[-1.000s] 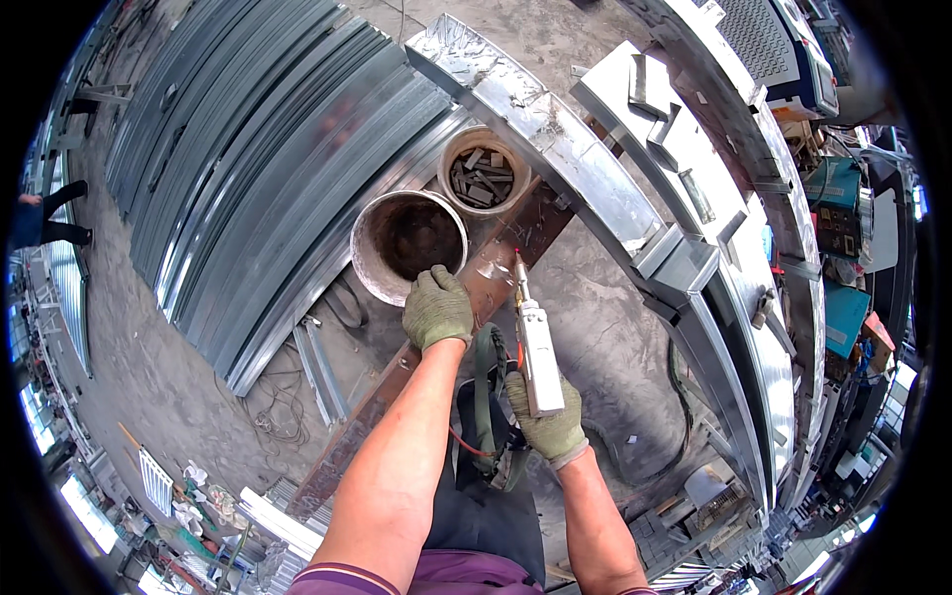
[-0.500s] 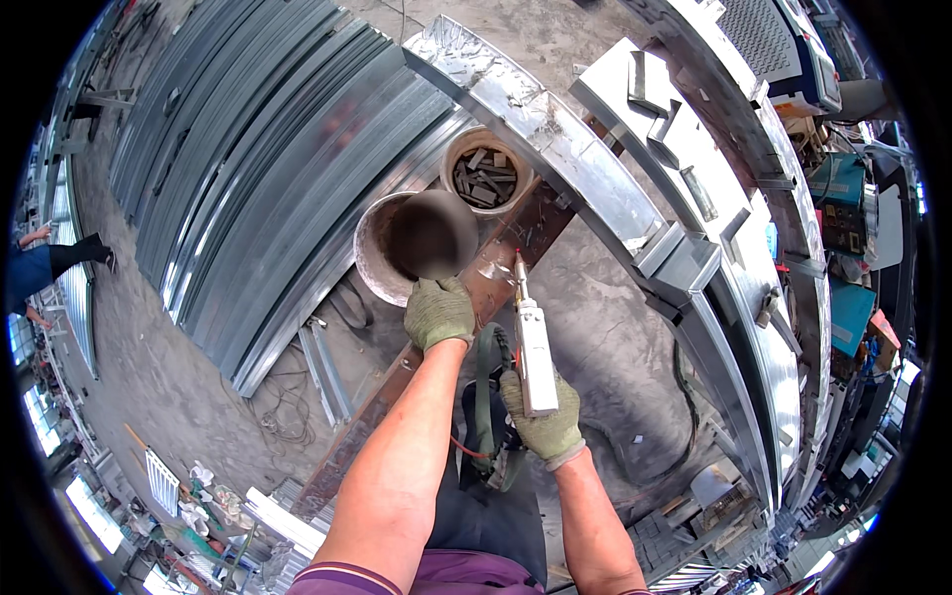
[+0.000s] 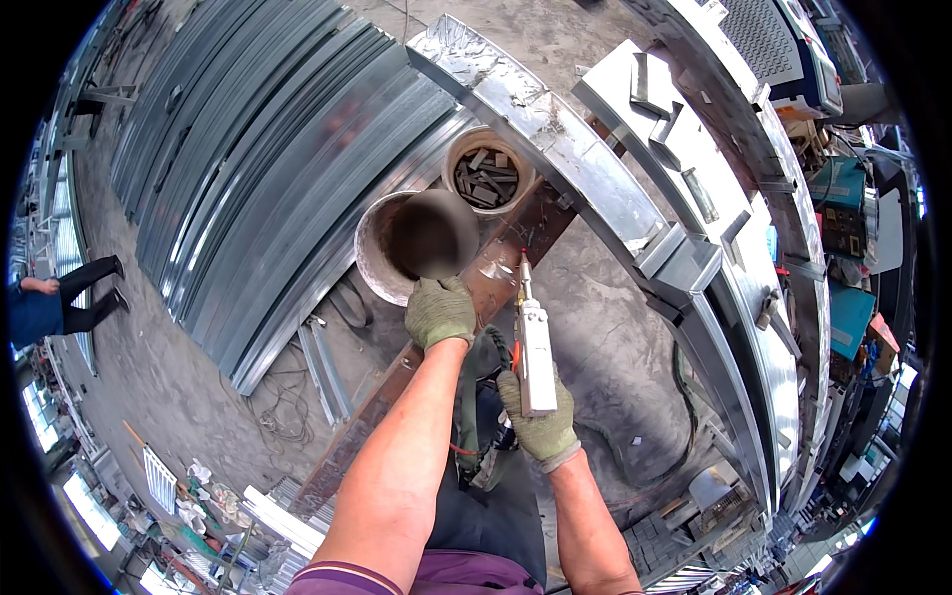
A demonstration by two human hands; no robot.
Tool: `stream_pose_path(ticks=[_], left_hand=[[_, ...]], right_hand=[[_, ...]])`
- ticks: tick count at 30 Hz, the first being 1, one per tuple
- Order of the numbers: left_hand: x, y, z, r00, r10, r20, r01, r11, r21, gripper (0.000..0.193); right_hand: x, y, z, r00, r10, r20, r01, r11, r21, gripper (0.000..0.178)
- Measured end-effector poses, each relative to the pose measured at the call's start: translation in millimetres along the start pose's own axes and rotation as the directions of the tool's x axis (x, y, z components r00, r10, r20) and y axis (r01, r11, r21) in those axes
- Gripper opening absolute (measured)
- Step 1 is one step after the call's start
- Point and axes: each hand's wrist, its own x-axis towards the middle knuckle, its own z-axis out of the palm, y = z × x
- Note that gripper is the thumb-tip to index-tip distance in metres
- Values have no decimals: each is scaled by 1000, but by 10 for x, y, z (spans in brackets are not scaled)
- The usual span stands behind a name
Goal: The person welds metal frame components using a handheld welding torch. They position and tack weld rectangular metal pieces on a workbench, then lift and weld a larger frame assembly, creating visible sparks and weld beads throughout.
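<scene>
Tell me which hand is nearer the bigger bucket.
Left: the left hand is at the near rim of the bigger bucket; the right hand is farther off to the right, holding a white tool.

Camera sits on my head, faces down, fisheye wide. My left hand [image 3: 439,313] and right hand [image 3: 548,430] are near lens, around middle; floor [image 3: 615,327] lies farther below.

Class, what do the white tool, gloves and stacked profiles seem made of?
White tool: pale, smooth casing; metal or hard plastic, the look leaves it open.
Gloves: matt green fabric, probably knitted, by the textured surface.
Stacked profiles: metal, likely galvanised steel, given their grey, streaky sheen.
</scene>
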Motion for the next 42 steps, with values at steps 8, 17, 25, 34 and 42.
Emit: stream_pose_path(ticks=[8, 17, 25, 34, 42], left_hand=[[1, 6, -17, 1000, -10, 4, 10, 999, 31, 46], [-25, 40, -40, 1000, 10, -19, -9, 1000, 29, 48], [16, 9, -9, 1000, -15, -2, 15, 999, 48, 41], [-1, 29, 9, 999, 10, -32, -8, 997, 79, 50], [17, -21, 64, 998, 25, -54, -20, 996, 85, 49]], right_hand=[[33, -9, -22, 999, -18, -27, 17, 1000, -5, 36], [24, -15, -2, 1000, -1, -14, 0, 999, -50, 36], [-3, -20, 0, 999, 39, 5, -39, 999, -29, 40], [-7, -15, 14, 1000, -26, -10, 26, 998, -50, 39], [-29, -17, 17, 998, -58, -16, 56, 996, -76, 35]])
